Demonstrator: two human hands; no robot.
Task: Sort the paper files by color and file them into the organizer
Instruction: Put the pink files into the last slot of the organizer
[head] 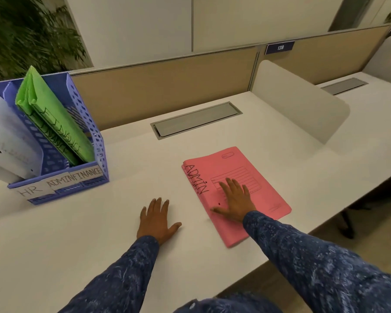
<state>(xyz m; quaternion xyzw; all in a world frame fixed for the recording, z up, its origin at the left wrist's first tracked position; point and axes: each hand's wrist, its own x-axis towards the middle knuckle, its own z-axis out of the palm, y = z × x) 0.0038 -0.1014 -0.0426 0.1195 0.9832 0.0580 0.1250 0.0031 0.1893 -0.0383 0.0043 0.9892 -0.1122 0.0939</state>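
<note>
A stack of pink files (264,188) marked ADMIN lies flat on the white desk (99,233), right of centre. My right hand (234,201) rests flat on the stack with its fingers spread. Flat on the bare desk just left of the stack is my left hand (157,220), holding nothing. The purple organizer (95,141) stands at the left with labels HR, ADMIN and FINANCE. Green files (54,116) lean in its right FINANCE slot. White files (7,136) fill the left HR slot. The middle ADMIN slot looks empty.
A beige partition (167,86) runs along the desk's far side, with a metal cable flap (196,120) in front of it. A white divider panel (300,102) stands at the right. The desk's near edge runs diagonally at the lower right. A plant (25,32) stands behind the organizer.
</note>
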